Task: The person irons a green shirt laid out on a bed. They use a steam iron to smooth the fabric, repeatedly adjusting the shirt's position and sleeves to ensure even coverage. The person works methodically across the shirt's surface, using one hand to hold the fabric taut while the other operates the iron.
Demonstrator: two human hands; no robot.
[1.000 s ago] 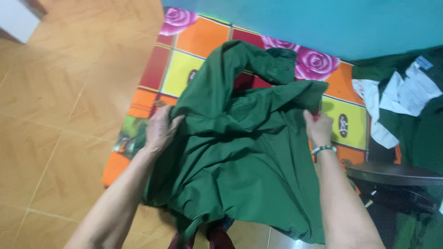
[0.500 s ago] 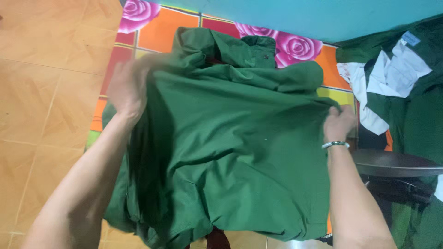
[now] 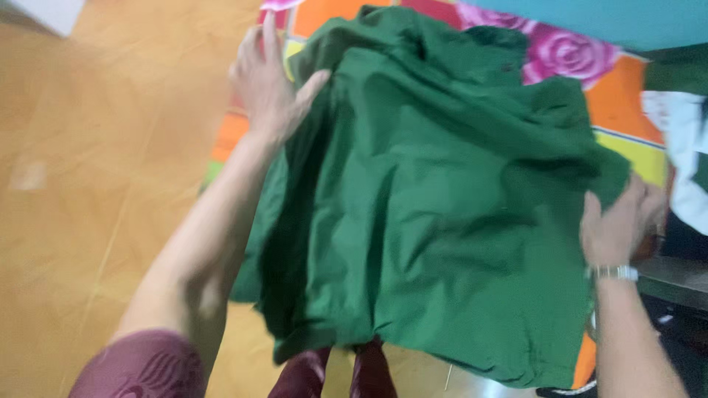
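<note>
A large dark green garment [image 3: 442, 199] is spread out in front of me over a colourful mat [image 3: 619, 96] with pink roses and orange and yellow squares. My left hand [image 3: 271, 82] is at the garment's upper left edge, fingers spread, thumb pressing into the cloth. At the garment's right edge, my right hand [image 3: 616, 225], with a silver watch on the wrist, grips the cloth. The picture is blurred by motion.
A tan tiled floor [image 3: 96, 184] lies to the left. White cloth [image 3: 682, 147] and more dark green fabric lie at the far right, over a dark surface [image 3: 675, 276]. A teal wall [image 3: 590, 18] runs along the top. My maroon trousers [image 3: 332, 372] show at the bottom.
The garment has been pulled wider and flatter between my hands. My left hand moved up and to the left edge with fingers now spread; my right hand moved out to the right.
</note>
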